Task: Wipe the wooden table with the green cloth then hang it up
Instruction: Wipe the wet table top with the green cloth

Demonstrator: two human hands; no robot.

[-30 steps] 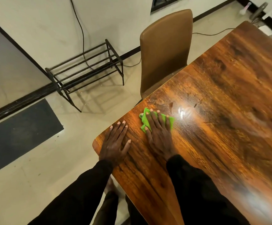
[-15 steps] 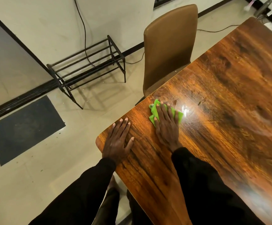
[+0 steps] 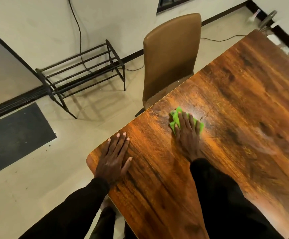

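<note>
Wiping under way: your right hand (image 3: 187, 135), fingers flat, presses the cloth (image 3: 175, 119) on the table (image 3: 243, 100) near its left edge; your left hand (image 3: 113, 159) rests flat, empty. Far surface and hanging apparently remain.

Wall (image 3: 114, 18): cream, with a black cable (image 3: 79, 31) hanging down it
Floor (image 3: 28, 187): pale, glossy
Chair (image 3: 171, 54): tan
Rack (image 3: 81, 73): black metal, by the wall
Mat (image 3: 14, 135): dark, far left

Black long sleeves (image 3: 217, 195) end at the wrists of the left hand (image 3: 113, 159) and right hand (image 3: 187, 135).
</note>
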